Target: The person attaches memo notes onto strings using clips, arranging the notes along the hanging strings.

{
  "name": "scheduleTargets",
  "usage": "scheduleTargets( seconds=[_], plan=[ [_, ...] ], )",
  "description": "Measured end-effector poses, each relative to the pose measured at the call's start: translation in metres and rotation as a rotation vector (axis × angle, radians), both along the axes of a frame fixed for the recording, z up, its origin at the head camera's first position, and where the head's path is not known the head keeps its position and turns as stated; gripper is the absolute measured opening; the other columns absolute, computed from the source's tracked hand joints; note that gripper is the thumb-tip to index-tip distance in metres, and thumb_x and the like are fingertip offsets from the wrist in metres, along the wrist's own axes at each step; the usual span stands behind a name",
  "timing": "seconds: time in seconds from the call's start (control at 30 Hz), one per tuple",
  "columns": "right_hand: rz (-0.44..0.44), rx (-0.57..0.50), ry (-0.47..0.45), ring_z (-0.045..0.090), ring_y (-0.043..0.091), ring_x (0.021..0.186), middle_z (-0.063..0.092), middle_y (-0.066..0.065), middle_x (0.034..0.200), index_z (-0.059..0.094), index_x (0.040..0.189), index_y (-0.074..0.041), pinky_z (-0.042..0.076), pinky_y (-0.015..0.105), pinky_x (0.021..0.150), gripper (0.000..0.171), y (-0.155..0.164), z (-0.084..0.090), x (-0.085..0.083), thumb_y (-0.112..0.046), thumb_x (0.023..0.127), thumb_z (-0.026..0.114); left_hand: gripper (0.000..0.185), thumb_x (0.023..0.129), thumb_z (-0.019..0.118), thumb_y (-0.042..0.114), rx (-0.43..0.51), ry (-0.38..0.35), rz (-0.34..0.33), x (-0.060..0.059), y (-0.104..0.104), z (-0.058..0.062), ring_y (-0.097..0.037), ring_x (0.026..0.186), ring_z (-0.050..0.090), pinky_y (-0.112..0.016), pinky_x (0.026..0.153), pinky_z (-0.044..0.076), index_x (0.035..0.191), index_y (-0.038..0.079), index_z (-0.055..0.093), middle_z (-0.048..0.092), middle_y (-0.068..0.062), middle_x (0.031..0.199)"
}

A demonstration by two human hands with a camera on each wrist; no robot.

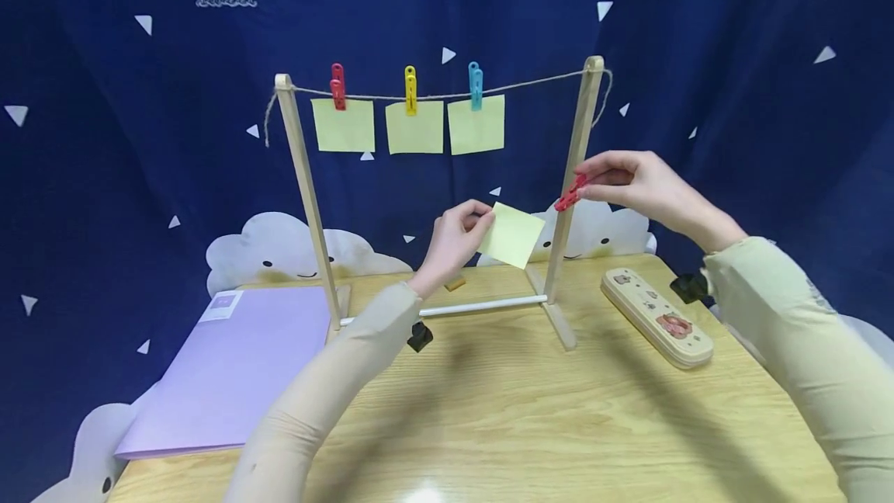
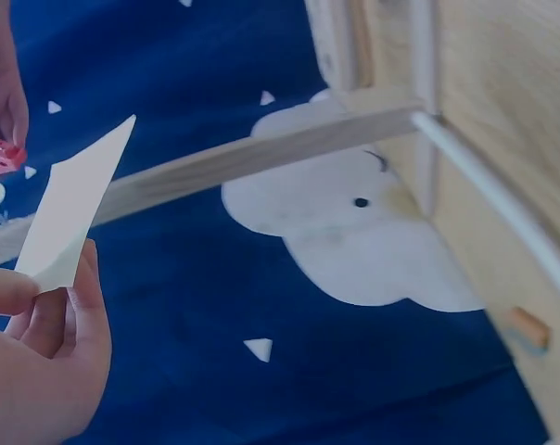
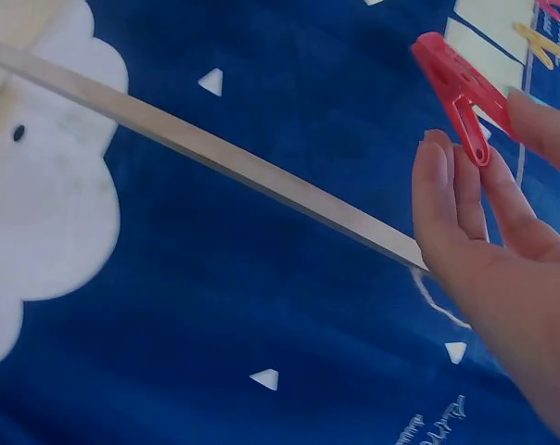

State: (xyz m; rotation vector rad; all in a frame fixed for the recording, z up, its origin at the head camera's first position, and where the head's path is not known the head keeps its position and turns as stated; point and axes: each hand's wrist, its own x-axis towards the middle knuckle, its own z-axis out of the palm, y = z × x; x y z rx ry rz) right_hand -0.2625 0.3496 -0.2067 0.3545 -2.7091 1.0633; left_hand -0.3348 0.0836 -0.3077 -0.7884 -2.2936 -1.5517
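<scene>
Between thumb and fingers my left hand [image 1: 455,241] pinches a pale yellow sticky note [image 1: 514,236] by its left corner, below the string. To the right, beside the frame's right post, my right hand [image 1: 639,186] holds a red clothespin [image 1: 571,194] by its handle ends. The right wrist view shows this clothespin [image 3: 461,88] between thumb and fingers. On the string [image 1: 538,84] hang three more yellow notes, under a red clothespin [image 1: 338,87], a yellow clothespin [image 1: 410,90] and a blue clothespin [image 1: 476,86].
The string's wooden frame [image 1: 307,192] stands on the table [image 1: 531,410], joined low down by a white rod [image 1: 482,306]. A purple folder [image 1: 237,371] lies at left, a cream pencil case [image 1: 656,317] at right. A small orange-brown block [image 1: 455,283] sits behind the rod.
</scene>
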Motion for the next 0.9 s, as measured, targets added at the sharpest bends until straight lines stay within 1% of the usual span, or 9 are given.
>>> scheduleTargets(
  seconds=[0.1,0.2,0.27,0.4,0.57,0.67,0.73,0.8,0.9],
  plan=[
    [0.006,0.026,0.015,0.068,0.000,0.086,0.075,-0.010,0.096,0.063,0.127,-0.008,0.050,0.006,0.079,0.044,-0.002,0.016,-0.003,-0.031,0.091,0.072,0.018,0.098,0.061,0.020,0.009,0.035,-0.005,-0.001,0.008,0.014,-0.016,0.083,0.071,-0.014,0.065,0.045,0.104,0.007,0.072,0.078,-0.010,0.096],
    [0.011,0.035,0.025,0.069,0.000,0.086,0.074,-0.011,0.096,0.063,0.128,-0.007,0.049,0.003,0.080,0.046,-0.003,0.030,-0.006,-0.032,0.090,0.073,0.017,0.098,0.061,0.018,0.029,0.071,-0.010,-0.002,0.015,0.026,-0.020,0.085,0.071,-0.014,0.067,0.046,0.105,0.006,0.072,0.078,-0.011,0.099],
    [0.011,0.029,0.035,0.069,0.000,0.085,0.073,-0.013,0.095,0.062,0.128,-0.006,0.049,0.003,0.080,0.047,-0.003,0.038,-0.008,-0.031,0.090,0.073,0.017,0.098,0.061,0.016,0.047,0.087,-0.016,-0.002,0.019,0.032,-0.022,0.085,0.071,-0.014,0.068,0.047,0.106,0.005,0.071,0.077,-0.012,0.100],
    [0.002,0.013,0.076,0.069,0.001,0.084,0.071,-0.016,0.094,0.062,0.128,-0.006,0.049,0.002,0.079,0.046,-0.003,0.055,-0.011,-0.029,0.089,0.074,0.016,0.097,0.062,0.014,0.084,0.099,-0.017,-0.004,0.027,0.042,-0.021,0.091,0.073,-0.017,0.074,0.052,0.107,0.004,0.069,0.077,-0.013,0.101],
    [0.013,-0.045,0.128,0.069,0.000,0.086,0.070,-0.018,0.094,0.064,0.128,-0.007,0.050,0.003,0.082,0.046,-0.004,0.076,-0.019,-0.025,0.088,0.076,0.015,0.097,0.063,0.016,0.124,0.103,0.027,-0.005,0.035,0.053,-0.019,0.097,0.074,-0.025,0.084,0.058,0.106,0.005,0.068,0.077,-0.011,0.103],
    [0.022,-0.078,0.166,0.069,0.000,0.087,0.070,-0.017,0.095,0.064,0.128,-0.008,0.049,0.004,0.088,0.046,-0.006,0.090,-0.025,-0.025,0.086,0.077,0.016,0.097,0.063,0.017,0.173,0.110,0.056,-0.007,0.040,0.061,-0.017,0.101,0.074,-0.024,0.087,0.057,0.106,0.005,0.069,0.077,-0.010,0.106],
    [0.026,-0.089,0.195,0.069,0.000,0.088,0.070,-0.017,0.095,0.065,0.127,-0.009,0.049,0.006,0.090,0.046,-0.008,0.098,-0.028,-0.024,0.086,0.078,0.016,0.097,0.063,0.017,0.211,0.117,0.069,-0.007,0.043,0.067,-0.017,0.101,0.074,-0.021,0.085,0.056,0.106,0.005,0.069,0.077,-0.010,0.108],
    [0.038,-0.089,0.223,0.069,0.000,0.087,0.070,-0.017,0.094,0.066,0.126,-0.008,0.049,0.006,0.091,0.044,-0.010,0.107,-0.033,-0.023,0.086,0.078,0.016,0.097,0.063,0.016,0.255,0.113,0.065,-0.009,0.046,0.073,-0.017,0.101,0.073,-0.017,0.082,0.053,0.106,0.005,0.069,0.076,-0.011,0.109],
    [0.041,-0.057,0.257,0.068,-0.001,0.087,0.069,-0.019,0.093,0.066,0.125,-0.007,0.049,0.006,0.091,0.043,-0.012,0.116,-0.040,-0.022,0.086,0.077,0.015,0.097,0.062,0.014,0.309,0.102,0.055,-0.009,0.050,0.082,-0.018,0.101,0.072,-0.013,0.077,0.049,0.106,0.003,0.068,0.075,-0.012,0.111]
  ],
)
